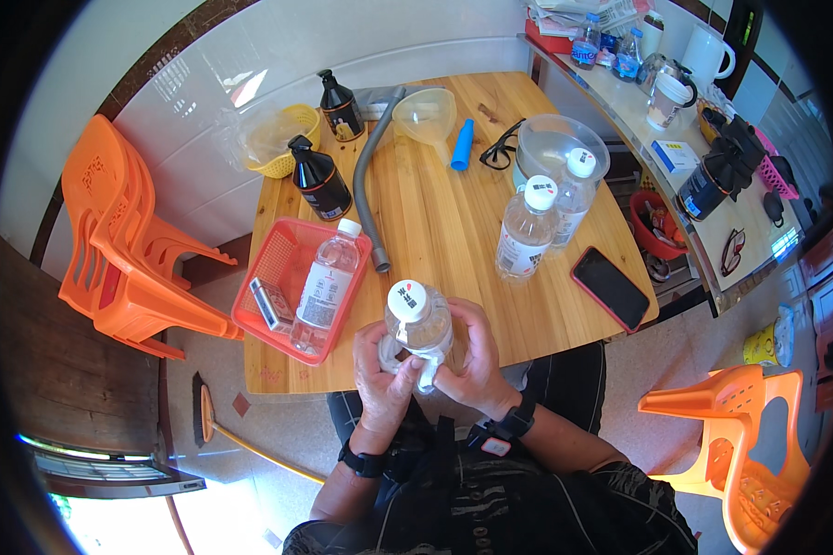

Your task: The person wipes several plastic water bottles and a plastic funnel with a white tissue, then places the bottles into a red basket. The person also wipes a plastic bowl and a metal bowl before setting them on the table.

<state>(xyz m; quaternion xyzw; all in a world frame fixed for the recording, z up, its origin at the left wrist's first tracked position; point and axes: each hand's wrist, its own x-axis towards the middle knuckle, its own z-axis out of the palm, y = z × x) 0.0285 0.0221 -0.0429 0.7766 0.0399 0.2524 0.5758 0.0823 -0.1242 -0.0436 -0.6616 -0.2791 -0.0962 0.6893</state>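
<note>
Near the table's front edge, my left hand [383, 378] and my right hand [477, 361] hold a clear plastic bottle [420, 326] between them. Its white cap is on, with dark printing on top. Crumpled white material [427, 369], a loose label or a tissue, is pinched around the bottle's lower side by my thumbs. To the left, a red plastic basket [250, 305] contains a capped, labelled bottle [327, 283] lying slanted and a small box [272, 304]. Two similar capped bottles, a nearer one [525, 232] and a farther one [575, 198], stand upright to the right.
On the wooden table [437, 222] are black pump bottles [321, 182], a grey hose [364, 180], a funnel [427, 114], a blue tube [463, 146], eyeglasses [501, 149], a clear tub [562, 132] and a smartphone [611, 288]. Orange chairs [121, 236] and a cluttered side counter [722, 257] flank it.
</note>
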